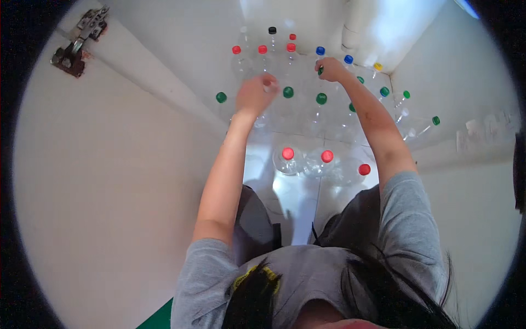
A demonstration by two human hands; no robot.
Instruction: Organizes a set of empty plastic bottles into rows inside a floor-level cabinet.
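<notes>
Many clear plastic bottles with coloured caps stand close together on the tiled floor. My right hand [332, 70] has its fingers closed around a green bottle cap [320, 71], among the blue-capped bottles. Over the left part of the group is my left hand [257, 92], blurred, with a whitish thing at its fingers that is too unclear to name. Green caps [288, 92] show between and below the hands. Nearer my knees stand bottles with red caps [287, 154]. Farther back are more red caps [262, 49] and a black cap [272, 30].
A pale panel [119, 172] with a rusty metal hinge [70, 57] rises at the left. White walls close in the back and right, with a white pipe [350, 33] in the back corner. A yellow-capped bottle [377, 66] stands near that corner.
</notes>
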